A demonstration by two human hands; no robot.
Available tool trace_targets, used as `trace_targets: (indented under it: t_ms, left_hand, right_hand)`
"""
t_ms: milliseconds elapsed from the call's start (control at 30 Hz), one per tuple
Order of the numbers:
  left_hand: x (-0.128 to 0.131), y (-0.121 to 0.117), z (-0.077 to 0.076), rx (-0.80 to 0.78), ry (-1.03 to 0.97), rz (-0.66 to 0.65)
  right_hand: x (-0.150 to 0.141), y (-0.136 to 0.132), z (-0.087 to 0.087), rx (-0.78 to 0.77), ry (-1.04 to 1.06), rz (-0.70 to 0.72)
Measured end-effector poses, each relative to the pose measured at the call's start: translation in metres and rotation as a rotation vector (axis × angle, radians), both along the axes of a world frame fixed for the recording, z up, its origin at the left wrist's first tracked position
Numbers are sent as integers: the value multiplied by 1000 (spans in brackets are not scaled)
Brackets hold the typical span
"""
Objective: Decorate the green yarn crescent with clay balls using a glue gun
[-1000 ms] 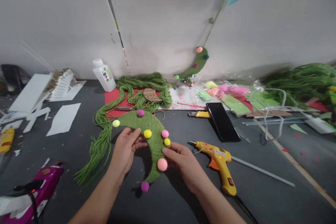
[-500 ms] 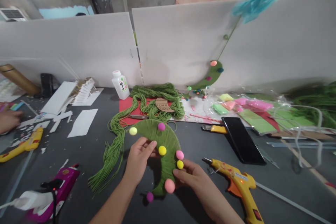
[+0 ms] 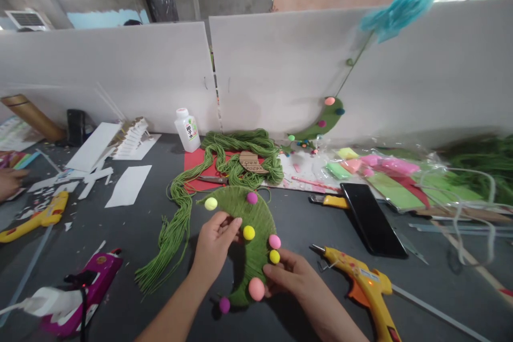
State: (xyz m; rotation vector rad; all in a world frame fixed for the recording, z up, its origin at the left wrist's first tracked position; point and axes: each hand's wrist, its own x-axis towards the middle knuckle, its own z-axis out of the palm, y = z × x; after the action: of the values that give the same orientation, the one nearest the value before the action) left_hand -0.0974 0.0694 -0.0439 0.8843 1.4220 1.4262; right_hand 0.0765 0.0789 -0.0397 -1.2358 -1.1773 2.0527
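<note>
I hold a green yarn-wrapped crescent [image 3: 256, 224] dotted with yellow, pink and purple pompoms just above the dark table [image 3: 132, 230]. My left hand [image 3: 216, 243] grips its inner edge, fingers by a yellow pompom [image 3: 249, 232]. On the outer edge, my right hand [image 3: 292, 278] pinches it near a big pink pompom [image 3: 256, 289]. A yellow glue gun [image 3: 360, 283] lies right of my right hand.
A green yarn skein [image 3: 224, 157] on red paper, a white bottle [image 3: 187, 129], a black phone [image 3: 371, 218], coloured foam sheets [image 3: 360, 165] and a hanging finished crescent [image 3: 320, 120] sit behind. A magenta glue gun [image 3: 86, 288] lies left. Another person's hand [image 3: 10, 181] is far left.
The view has tilted up and shifted left, showing more wall and the left table. My hands keep hold of the crescent, now lower in the picture.
</note>
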Motion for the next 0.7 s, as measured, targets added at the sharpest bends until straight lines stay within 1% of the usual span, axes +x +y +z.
trace_targets:
  t_ms: [233, 367, 433, 500, 600, 633, 700]
  left_hand:
    - [-1, 4, -2, -26, -113, -63]
    - [-4, 5, -5, -34, -153, -66]
    - [-5, 5, -5, -38, -166, -79]
    - [-6, 5, -5, -46, -174, -106]
    - [-5, 3, -4, -75, -179, -183]
    - [-5, 3, -4, -88, -180, -214]
    - [-2, 2, -3, -115, -181, -282]
  right_hand:
    - [1, 0, 5, -16, 93, 61]
    - [3, 1, 2, 16, 115, 99]
    - [3, 2, -1, 37, 91, 99]
    - [5, 4, -3, 85, 41, 29]
    - [9, 9, -3, 150, 15, -190]
    - [11, 10, -2, 148, 28, -252]
    - [14, 12, 0, 120, 52, -304]
